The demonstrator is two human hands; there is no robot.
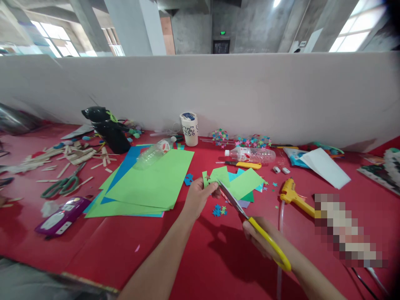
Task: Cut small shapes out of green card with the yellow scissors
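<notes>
My left hand (200, 196) pinches a small piece of light green paper (219, 175) above the red table. My right hand (261, 235) is closed on yellow-handled scissors (268, 237), whose blades point up and left and meet the paper's edge near my left fingertips. Behind the blades are more cut pieces, among them a light green rectangle (247, 183) over blue, dark green and purple ones. Below my left hand is a small cluster of blue paper stars (217, 210). Some small blue cut shapes (188, 179) sit just left of it.
Green and blue sheets (150, 183) lie left of centre under a plastic bottle (158, 152). Farther left are green-handled scissors (64, 184), a purple device (64, 216) and a black bottle (109, 131). A yellow glue gun (295, 196), cutter (246, 165) and white cup (189, 129) also stand or lie around.
</notes>
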